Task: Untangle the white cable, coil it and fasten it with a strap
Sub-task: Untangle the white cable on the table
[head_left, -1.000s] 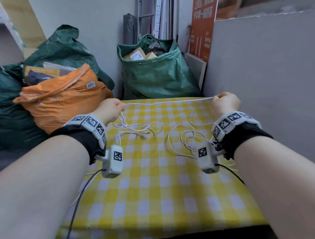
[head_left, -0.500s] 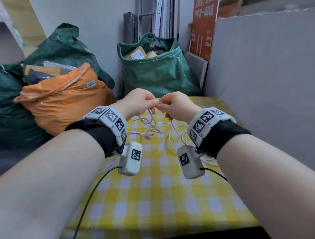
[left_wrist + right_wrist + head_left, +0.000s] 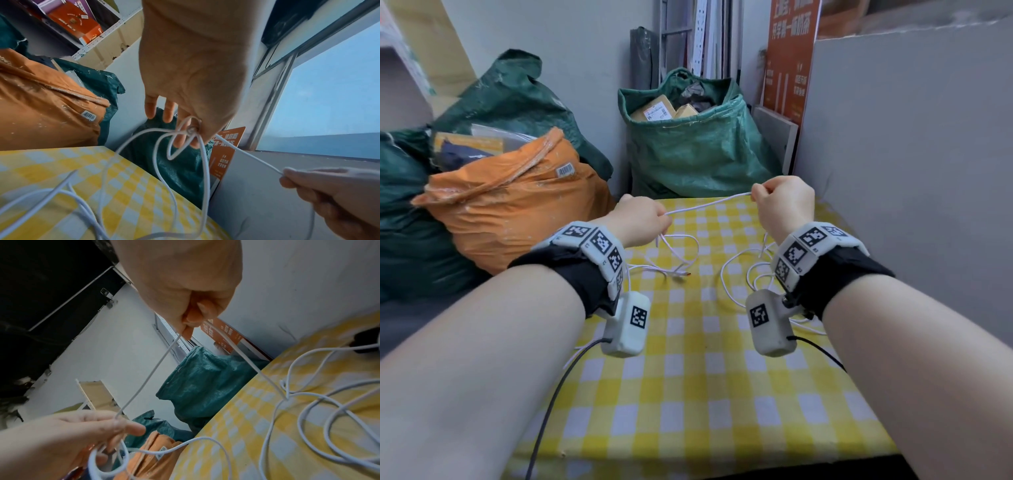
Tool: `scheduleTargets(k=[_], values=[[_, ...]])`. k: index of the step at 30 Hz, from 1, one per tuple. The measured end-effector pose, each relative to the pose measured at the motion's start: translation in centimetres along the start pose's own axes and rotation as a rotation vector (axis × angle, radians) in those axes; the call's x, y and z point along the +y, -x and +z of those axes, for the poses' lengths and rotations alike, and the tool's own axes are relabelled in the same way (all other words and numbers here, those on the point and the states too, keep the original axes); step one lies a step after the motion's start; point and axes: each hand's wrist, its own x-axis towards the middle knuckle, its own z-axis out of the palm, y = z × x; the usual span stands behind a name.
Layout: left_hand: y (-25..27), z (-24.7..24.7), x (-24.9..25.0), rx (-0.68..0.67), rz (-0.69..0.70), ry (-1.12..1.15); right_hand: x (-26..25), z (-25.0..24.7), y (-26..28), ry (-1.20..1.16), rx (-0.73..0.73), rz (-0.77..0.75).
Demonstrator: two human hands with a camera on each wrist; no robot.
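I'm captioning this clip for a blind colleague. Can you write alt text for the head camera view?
Two hands hold a stretch of white cable taut above a yellow checked tablecloth: the left hand grips one end of the stretch, the right hand pinches the other. Loose loops of cable lie on the cloth below. Behind stand an orange sack and a green sack.

We see a table [image 3: 688,394] covered with a yellow and white checked cloth [image 3: 722,428]. On its far half lie loose loops of white cable [image 3: 729,274].

Soft, even daylight; wide-angle bending at the edges, and both wrist views blur close up.
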Motion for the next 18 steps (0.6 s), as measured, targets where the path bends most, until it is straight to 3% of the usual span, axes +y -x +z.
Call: scheduleTargets(k=[7, 12, 15, 18], values=[[-0.2, 0.4, -0.5, -0.057, -0.022, 0.406, 1.2, -0.1, 0.1, -0.001, 0.045, 0.052], [0.3, 0.3, -0.4, -0.227, -0.055, 0.472, 1.9, 0.1, 0.1, 0.063, 0.051, 0.105], [0.8, 0.1, -0.4, -0.212, -0.032, 0.432, 2.2, 0.0, 0.0, 0.142, 0.034, 0.132], [0.9, 0.4, -0.2, -0.173, -0.012, 0.491, 1.6, -0.4, 0.2, 0.264, -0.081, 0.125]])
